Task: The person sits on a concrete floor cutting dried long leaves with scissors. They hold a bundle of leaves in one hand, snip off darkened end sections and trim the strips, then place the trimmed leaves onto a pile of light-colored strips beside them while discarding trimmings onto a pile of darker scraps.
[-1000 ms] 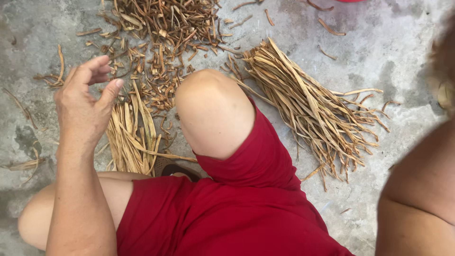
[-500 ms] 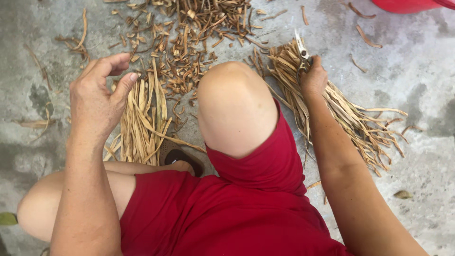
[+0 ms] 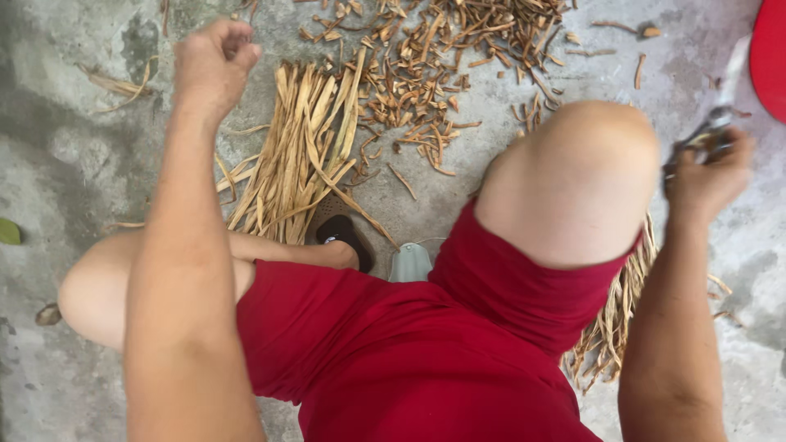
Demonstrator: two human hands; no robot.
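Right hand (image 3: 711, 176): fingers (image 3: 696, 168) curled shut around the dark handle of a knife (image 3: 720, 110). The handle sits inside the fist; the pale blade rises out of the top of the hand. Long axis steeply upright in the view, tilted slightly right, tip toward the upper right corner, near a red rounded object (image 3: 770, 57) at the frame edge. The blade is blurred; its edge direction cannot be told.

Left hand (image 3: 211, 65): fingers (image 3: 237, 45) bunched together, tips drawn in toward the thumb. Whether they pinch anything cannot be told. The hand hangs above the concrete floor (image 3: 74, 155), just left of a bundle of dried strips.

Bundle 1, pale dried strips (image 3: 299, 155): lies on the floor between left hand and raised knee. Strips run lengthwise from lower left to upper right, fanning slightly at the near end.

Bundle 2, dried strips (image 3: 618, 319): lies under the right forearm, mostly hidden by knee and red shorts (image 3: 426, 360); only the frayed near ends show.

Heap of short brown cut pieces (image 3: 442, 57): scattered beyond both bundles, at the top middle.

Dark sandal (image 3: 344, 233): at the near end of bundle 1, touching the folded leg.

Raised knee (image 3: 581, 172): between the 2 hands.
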